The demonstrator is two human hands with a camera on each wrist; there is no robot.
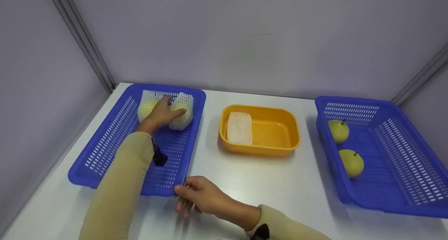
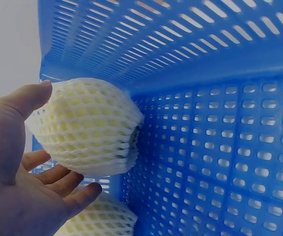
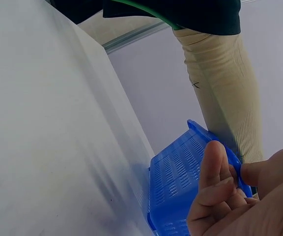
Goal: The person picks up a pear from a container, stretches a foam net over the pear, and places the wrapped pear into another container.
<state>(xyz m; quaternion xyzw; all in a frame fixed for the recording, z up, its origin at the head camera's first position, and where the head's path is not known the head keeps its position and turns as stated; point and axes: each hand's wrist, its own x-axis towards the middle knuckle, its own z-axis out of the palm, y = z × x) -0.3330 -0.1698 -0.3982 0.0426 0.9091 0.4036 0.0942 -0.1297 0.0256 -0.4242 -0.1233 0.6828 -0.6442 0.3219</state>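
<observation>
Two pears in white foam nets sit at the far end of the left blue basket (image 1: 115,135). My left hand (image 1: 161,114) is between them, fingers spread, its thumb against the right netted pear (image 1: 183,117); the left netted pear (image 1: 145,108) is partly behind the hand. In the left wrist view, the thumb touches the nearer netted pear (image 2: 90,125) and the loosely bent fingers lie below it, their tips free. My right hand (image 1: 206,196) pinches the basket's near right corner between thumb and forefinger; the right wrist view shows the thumb at the basket's rim (image 3: 193,125).
In the middle of the white table (image 1: 245,177), an orange tub (image 1: 273,150) holds a flat white foam net (image 1: 239,128). The right blue basket (image 1: 378,187) contains two bare yellow-green pears, one farther (image 1: 338,131) and one nearer (image 1: 351,163). Grey walls (image 1: 227,40) enclose the table.
</observation>
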